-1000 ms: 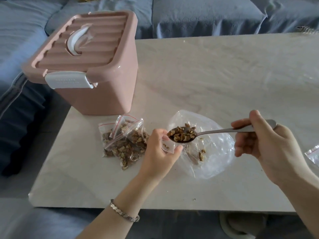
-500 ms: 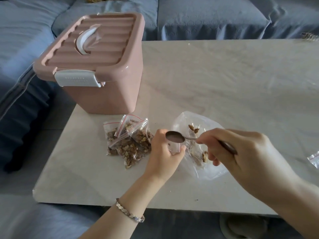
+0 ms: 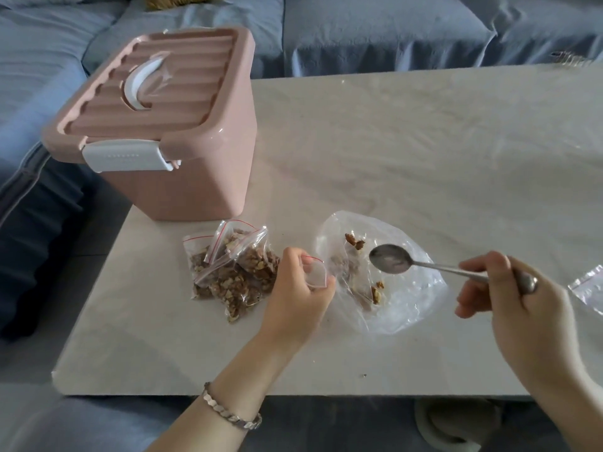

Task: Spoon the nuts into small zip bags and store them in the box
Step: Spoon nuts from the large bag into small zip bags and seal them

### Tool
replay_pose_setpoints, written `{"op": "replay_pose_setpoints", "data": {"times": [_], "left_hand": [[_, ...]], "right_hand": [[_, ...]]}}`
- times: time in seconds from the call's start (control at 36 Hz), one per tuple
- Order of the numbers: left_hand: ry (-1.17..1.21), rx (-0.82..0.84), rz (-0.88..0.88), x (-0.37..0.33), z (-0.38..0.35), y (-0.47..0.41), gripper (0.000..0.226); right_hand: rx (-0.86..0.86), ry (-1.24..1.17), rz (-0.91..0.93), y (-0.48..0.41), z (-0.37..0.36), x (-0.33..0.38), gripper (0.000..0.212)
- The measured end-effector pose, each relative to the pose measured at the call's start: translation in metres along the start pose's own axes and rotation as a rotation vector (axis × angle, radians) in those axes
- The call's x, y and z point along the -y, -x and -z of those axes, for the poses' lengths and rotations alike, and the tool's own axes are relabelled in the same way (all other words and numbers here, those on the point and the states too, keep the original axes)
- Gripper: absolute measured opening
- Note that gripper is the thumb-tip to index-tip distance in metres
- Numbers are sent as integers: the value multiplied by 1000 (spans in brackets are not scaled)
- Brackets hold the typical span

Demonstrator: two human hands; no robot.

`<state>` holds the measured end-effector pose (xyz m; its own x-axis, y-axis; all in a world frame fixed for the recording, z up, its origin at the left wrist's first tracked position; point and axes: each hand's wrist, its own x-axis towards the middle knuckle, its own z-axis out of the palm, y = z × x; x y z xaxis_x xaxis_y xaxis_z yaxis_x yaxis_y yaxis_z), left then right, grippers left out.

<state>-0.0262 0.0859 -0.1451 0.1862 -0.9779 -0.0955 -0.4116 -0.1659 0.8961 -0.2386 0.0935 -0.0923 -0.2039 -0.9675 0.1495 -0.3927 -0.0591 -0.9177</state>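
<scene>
My left hand (image 3: 298, 295) grips a small clear zip bag (image 3: 316, 274) with a red-lined mouth held wide. My right hand (image 3: 522, 305) holds a metal spoon (image 3: 390, 259) by its handle; the bowl is empty and hovers over a large clear plastic bag (image 3: 411, 301) with a few nut pieces (image 3: 354, 241) left in it. Several filled small zip bags of nuts (image 3: 235, 272) lie in a pile left of my left hand. The pink box (image 3: 182, 177) stands at the table's back left with its lid on and white latch down.
The pale table (image 3: 424, 151) stretches back and right. An empty small zip bag (image 3: 589, 287) lies at the right edge. A blue sofa (image 3: 359, 31) runs behind the table and along the left. One nut crumb (image 3: 363, 375) lies near the front edge.
The full spoon was tipped into the small bag in my left hand and came away empty. It has moved right, back over the large bag.
</scene>
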Motion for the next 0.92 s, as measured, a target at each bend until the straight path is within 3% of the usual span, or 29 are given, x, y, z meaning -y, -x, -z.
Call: {"op": "replay_pose_setpoints", "data": {"times": [0.22, 0.31, 0.44, 0.69, 0.92], "left_hand": [[-161, 60, 48, -4, -6, -5, 27], [-253, 107, 79, -4, -6, -5, 26], [-276, 126, 86, -2, -9, -3, 27], [-62, 34, 174, 3, -11, -12, 27], [112, -101, 152, 1, -4, -15, 27]], "right_hand": [[74, 51, -26, 24, 0, -15, 52], [48, 51, -65, 28, 1, -17, 49], [31, -106, -312, 25, -8, -30, 40], [58, -480, -655, 19, -16, -41, 41], [-59, -437, -540, 14, -6, -43, 41]]}}
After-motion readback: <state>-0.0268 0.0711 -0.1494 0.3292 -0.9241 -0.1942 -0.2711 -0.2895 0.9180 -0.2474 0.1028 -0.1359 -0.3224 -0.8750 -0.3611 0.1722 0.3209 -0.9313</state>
